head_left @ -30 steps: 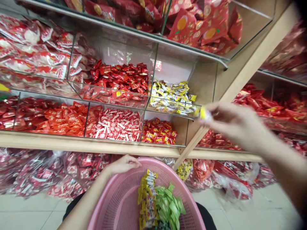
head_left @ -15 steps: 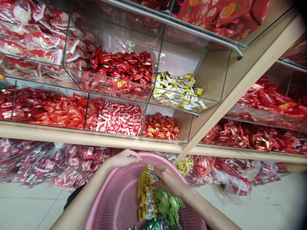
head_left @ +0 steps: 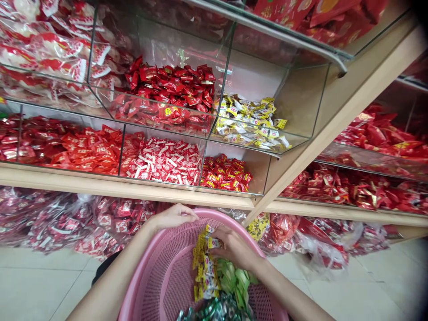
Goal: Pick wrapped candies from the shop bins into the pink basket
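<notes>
A pink perforated basket (head_left: 157,263) sits at the bottom centre. Yellow-and-white wrapped candies (head_left: 203,267) form a row inside it, beside green candies (head_left: 236,283) and dark green foil candies (head_left: 217,310). My right hand (head_left: 230,247) reaches over the basket with its fingers curled on one of the yellow-and-white candies near the upper end of the row. At the basket's back left rim is my left hand (head_left: 177,216), fingers bent together; whether it holds anything is hidden.
Glass-fronted bins hold red candies (head_left: 177,89), yellow-and-white candies (head_left: 252,120) and red-and-white candies (head_left: 167,160). A wooden shelf edge (head_left: 133,187) runs behind the basket. Bagged candies (head_left: 60,223) lie beneath it on the tiled floor (head_left: 36,276).
The view has shifted slightly. My right hand's fingers have moved a little on the yellow-and-white candies; my left hand stays near the rim.
</notes>
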The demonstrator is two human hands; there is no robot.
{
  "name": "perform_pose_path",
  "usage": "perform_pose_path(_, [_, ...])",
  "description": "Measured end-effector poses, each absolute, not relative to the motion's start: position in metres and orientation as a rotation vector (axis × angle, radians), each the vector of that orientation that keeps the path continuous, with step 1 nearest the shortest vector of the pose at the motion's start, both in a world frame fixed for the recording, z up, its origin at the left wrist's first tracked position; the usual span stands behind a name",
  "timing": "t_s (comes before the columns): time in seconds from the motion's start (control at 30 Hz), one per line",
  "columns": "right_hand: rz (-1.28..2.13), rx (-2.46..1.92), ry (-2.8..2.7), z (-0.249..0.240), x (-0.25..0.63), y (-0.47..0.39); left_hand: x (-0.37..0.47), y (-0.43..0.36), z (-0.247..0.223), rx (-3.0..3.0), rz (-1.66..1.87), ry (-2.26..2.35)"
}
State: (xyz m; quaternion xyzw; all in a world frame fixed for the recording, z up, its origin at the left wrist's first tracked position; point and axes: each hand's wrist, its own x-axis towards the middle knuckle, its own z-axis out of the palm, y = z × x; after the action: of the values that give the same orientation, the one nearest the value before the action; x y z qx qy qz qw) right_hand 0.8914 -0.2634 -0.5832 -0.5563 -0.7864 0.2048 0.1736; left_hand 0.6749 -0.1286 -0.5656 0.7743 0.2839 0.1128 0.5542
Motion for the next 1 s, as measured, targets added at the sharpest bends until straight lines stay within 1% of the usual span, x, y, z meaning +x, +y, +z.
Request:
perform_pose_path(0.2, [0.586, -1.583, -2.028, -0.575, 0.901, -0.253, 0.675, -0.128, -0.568, 1.828, 0.276, 0.661])
perform_pose_path(0.47, [0.502, -1.556, -2.185, -0.599, 0.892, -0.247, 0.674, -0.127, -0.567, 1.858, 0.247, 0.662])
perform_pose_path(0.8, [0.502, -1.577, -2.183, -0.603, 0.893, -0.245, 0.673, -0.127, -0.566, 1.867, 0.244, 0.674])
perform_pose_path(0.9, [0.51, -1.574, -2.16, -0.598, 0.891, -0.248, 0.673, -0.127, -0.567, 1.867, 0.25, 0.664])
perform_pose_path(1.0, [0.518, -1.569, -2.154, -0.578, 0.892, -0.254, 0.672, -0.126, -0.569, 1.876, 0.26, 0.655])
